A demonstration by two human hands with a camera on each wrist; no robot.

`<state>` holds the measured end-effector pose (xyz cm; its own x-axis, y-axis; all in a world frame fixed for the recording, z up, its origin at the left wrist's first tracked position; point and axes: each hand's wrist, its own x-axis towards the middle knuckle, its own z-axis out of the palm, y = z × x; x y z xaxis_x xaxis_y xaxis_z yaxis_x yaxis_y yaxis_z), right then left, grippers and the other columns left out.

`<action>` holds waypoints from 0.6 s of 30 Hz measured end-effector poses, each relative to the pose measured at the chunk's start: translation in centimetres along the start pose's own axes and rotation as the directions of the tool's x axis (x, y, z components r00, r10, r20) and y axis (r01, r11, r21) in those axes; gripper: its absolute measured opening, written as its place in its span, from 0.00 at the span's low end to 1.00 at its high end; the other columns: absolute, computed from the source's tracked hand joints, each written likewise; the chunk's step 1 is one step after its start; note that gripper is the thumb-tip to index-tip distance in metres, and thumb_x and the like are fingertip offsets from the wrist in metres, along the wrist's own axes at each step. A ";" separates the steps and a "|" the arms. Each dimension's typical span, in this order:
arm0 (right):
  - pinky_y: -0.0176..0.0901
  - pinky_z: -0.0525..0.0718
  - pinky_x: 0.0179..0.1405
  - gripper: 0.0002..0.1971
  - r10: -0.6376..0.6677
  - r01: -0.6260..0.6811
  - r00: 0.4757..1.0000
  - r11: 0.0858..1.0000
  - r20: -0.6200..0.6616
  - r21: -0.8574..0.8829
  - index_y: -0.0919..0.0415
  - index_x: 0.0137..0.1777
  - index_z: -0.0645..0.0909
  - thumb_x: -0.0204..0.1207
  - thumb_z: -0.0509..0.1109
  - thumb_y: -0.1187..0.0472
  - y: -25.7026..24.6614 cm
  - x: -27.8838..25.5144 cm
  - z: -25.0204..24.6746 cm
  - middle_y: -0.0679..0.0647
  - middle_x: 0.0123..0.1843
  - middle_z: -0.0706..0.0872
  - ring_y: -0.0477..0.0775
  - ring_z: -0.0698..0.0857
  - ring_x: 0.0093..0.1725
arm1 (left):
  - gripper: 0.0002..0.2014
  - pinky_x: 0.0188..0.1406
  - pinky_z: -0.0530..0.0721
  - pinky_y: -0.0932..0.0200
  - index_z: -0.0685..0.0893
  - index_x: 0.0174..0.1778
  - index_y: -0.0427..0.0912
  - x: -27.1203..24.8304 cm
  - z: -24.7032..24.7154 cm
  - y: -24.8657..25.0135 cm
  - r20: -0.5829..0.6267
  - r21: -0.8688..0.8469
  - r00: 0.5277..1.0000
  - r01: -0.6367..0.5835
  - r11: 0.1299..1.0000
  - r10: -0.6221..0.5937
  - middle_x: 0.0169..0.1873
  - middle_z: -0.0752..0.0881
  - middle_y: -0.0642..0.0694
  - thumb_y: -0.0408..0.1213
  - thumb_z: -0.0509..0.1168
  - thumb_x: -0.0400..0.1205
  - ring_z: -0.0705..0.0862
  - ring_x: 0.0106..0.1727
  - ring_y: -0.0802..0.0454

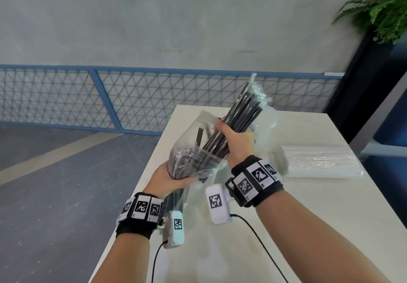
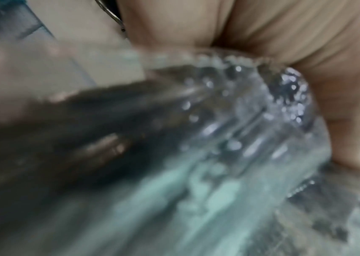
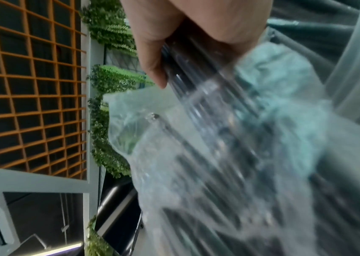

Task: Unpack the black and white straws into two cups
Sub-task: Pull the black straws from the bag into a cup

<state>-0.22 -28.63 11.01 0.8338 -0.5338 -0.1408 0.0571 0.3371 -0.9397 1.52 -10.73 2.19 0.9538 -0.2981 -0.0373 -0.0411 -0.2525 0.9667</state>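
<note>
A clear plastic bag [image 1: 189,144] of black straws is held above the white table [image 1: 308,227]. My left hand [image 1: 169,178] grips the bag's lower part from below. My right hand [image 1: 233,137] grips a bundle of black straws [image 1: 244,111] that sticks up and to the right out of the bag's mouth. In the left wrist view the bag [image 2: 229,138] fills the frame, blurred, under my palm. In the right wrist view my fingers [image 3: 152,57] wrap the straws [image 3: 187,69] above the crumpled plastic. A sealed pack of white straws [image 1: 319,161] lies on the table to the right. A clear cup [image 1: 267,117] is partly hidden behind the bundle.
The table's left edge runs diagonally below my left arm, with grey floor beyond. A blue mesh fence [image 1: 132,97] lines the far wall. A green plant [image 1: 383,9] on a dark stand is at the top right. Cables hang from both wrist cameras.
</note>
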 end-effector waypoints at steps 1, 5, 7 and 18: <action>0.62 0.88 0.49 0.18 -0.002 0.002 1.000 1.000 -0.025 0.026 0.73 0.53 0.83 0.63 0.79 0.66 -0.4 0.1 -0.1 0.60 0.41 0.87 0.59 0.86 0.41 | 0.23 0.49 0.82 0.63 0.82 0.53 0.38 0.1 -0.1 -0.3 -0.025 -0.003 1.000 0.009 1.000 -0.010 0.43 0.88 0.52 0.28 0.79 0.64 0.86 0.46 0.59; 0.48 0.88 0.38 0.15 -0.044 0.051 0.998 0.987 -0.047 0.151 0.73 0.52 0.82 0.66 0.76 0.69 -2.3 0.7 -0.8 0.58 0.38 0.85 0.54 0.84 0.34 | 0.15 0.44 0.82 0.63 0.85 0.43 0.46 0.3 -0.4 -1.9 -0.122 -0.032 0.991 0.043 0.999 -0.047 0.36 0.89 0.55 0.27 0.78 0.65 0.87 0.40 0.60; 0.40 0.84 0.29 0.11 -0.075 0.082 0.996 0.981 -0.047 0.177 0.70 0.49 0.81 0.67 0.75 0.70 -3.3 0.9 -1.1 0.55 0.35 0.84 0.49 0.84 0.27 | 0.15 0.43 0.83 0.62 0.84 0.40 0.49 0.4 -0.5 -2.4 -0.161 -0.055 0.986 0.037 0.998 -0.046 0.34 0.90 0.55 0.27 0.77 0.66 0.88 0.39 0.59; 0.45 0.88 0.48 0.16 -0.369 0.352 0.927 0.918 -0.071 -0.185 0.62 0.50 0.82 0.64 0.80 0.60 -2.6 2.3 -1.1 0.54 0.45 0.89 0.52 0.88 0.44 | 0.08 0.42 0.87 0.62 0.89 0.38 0.39 0.9 -0.8 -2.8 -0.181 -0.160 0.982 0.019 0.987 -0.048 0.27 0.90 0.51 0.22 0.71 0.71 0.89 0.34 0.54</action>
<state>0.94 -31.59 12.79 0.7125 -0.6742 0.1945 0.2440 -0.0219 -0.9695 2.77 -9.56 -0.39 0.9928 -0.1137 -0.0375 0.0252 -0.1077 0.9939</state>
